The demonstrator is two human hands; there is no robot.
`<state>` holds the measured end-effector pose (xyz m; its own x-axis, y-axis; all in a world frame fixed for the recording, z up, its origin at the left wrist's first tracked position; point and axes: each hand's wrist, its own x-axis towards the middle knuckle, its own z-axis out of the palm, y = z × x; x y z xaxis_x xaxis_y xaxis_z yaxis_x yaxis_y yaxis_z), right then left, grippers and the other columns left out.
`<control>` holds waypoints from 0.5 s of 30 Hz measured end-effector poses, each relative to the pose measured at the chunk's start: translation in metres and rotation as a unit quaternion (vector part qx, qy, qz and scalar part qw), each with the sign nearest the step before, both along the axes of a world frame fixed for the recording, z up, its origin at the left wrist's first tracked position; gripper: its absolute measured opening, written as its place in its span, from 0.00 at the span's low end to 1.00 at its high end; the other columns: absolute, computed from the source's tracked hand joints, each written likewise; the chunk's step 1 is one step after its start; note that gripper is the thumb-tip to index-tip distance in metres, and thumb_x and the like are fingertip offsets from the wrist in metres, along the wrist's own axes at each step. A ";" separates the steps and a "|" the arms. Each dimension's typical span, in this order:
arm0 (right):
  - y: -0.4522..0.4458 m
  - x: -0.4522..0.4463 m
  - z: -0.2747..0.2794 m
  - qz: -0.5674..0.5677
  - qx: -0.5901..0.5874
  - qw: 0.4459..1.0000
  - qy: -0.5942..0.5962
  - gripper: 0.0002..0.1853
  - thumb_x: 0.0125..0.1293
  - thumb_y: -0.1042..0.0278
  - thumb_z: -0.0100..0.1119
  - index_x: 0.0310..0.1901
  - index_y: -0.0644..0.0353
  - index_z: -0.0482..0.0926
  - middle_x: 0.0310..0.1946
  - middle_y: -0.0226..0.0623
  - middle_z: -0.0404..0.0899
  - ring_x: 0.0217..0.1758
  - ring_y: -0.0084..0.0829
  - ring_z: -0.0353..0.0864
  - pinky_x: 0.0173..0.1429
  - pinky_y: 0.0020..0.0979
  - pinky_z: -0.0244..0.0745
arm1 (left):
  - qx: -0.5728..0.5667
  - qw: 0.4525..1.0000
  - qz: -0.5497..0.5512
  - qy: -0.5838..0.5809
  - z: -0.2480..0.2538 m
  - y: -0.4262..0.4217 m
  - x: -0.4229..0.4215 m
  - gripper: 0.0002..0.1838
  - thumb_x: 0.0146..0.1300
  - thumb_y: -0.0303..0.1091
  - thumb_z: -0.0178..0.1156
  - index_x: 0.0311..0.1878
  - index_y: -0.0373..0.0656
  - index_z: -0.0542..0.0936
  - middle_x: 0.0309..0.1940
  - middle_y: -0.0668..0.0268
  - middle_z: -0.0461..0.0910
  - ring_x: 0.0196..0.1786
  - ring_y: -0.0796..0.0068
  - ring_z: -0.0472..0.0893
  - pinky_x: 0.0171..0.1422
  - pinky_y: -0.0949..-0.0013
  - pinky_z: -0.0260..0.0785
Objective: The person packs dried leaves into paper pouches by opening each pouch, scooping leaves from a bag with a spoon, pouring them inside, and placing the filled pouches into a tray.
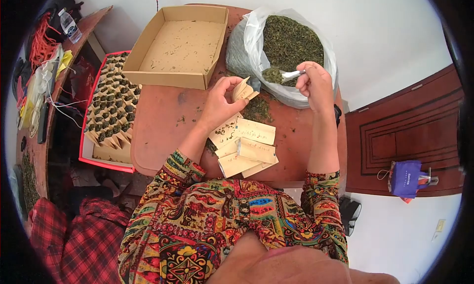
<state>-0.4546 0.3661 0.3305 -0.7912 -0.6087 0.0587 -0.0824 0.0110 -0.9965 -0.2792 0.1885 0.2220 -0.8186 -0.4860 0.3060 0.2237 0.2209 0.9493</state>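
Observation:
My left hand (223,102) is closed on a small brown paper packet (244,90) whose mouth gapes upward. In my right hand (314,84) is a metal spoon (292,75), its bowl heaped with dark green dried leaves that look like tea. The spoon is over the near rim of a clear plastic bag (291,102), to the right of the packet and apart from it. Loose dried leaves (291,39) fill the bag. Below my left hand, several flat paper packets (254,150) with printed marks lie in an overlapping pile.
A shallow cardboard box (185,47) with leaf crumbs stands at the table's (163,131) back left. Left of the table, a red-edged box (109,158) holds rows of upright filled packets. Leaf bits (256,110) are scattered on the tabletop. A water bottle (70,26) lies far left.

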 end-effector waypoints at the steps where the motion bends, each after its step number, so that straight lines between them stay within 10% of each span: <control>1: -0.003 0.005 0.003 0.007 0.008 1.000 0.003 0.12 0.73 0.65 0.47 0.40 0.61 0.80 0.18 0.32 0.78 0.17 0.16 0.67 0.22 0.20 0.60 | 0.002 1.000 0.001 0.000 0.001 0.000 0.000 0.23 0.53 0.26 0.69 0.54 0.39 0.77 0.49 0.65 0.76 0.52 0.73 0.81 0.55 0.70 0.75; 12: -0.023 0.081 0.007 0.035 0.113 0.840 0.529 0.06 0.71 0.72 0.51 0.42 0.61 0.78 0.29 0.45 0.82 0.33 0.44 0.83 0.40 0.42 0.78 | 0.063 0.998 -0.025 0.012 -0.002 0.002 -0.001 0.24 0.53 0.27 0.70 0.55 0.39 0.77 0.49 0.66 0.77 0.51 0.74 0.81 0.54 0.69 0.75; 15: -0.015 0.072 0.015 -0.015 0.106 0.857 0.503 0.06 0.70 0.70 0.52 0.42 0.61 0.78 0.31 0.44 0.81 0.36 0.44 0.82 0.42 0.44 0.77 | 0.024 1.000 -0.010 0.004 -0.001 0.000 0.000 0.23 0.53 0.26 0.70 0.54 0.39 0.77 0.49 0.66 0.77 0.53 0.74 0.80 0.54 0.70 0.75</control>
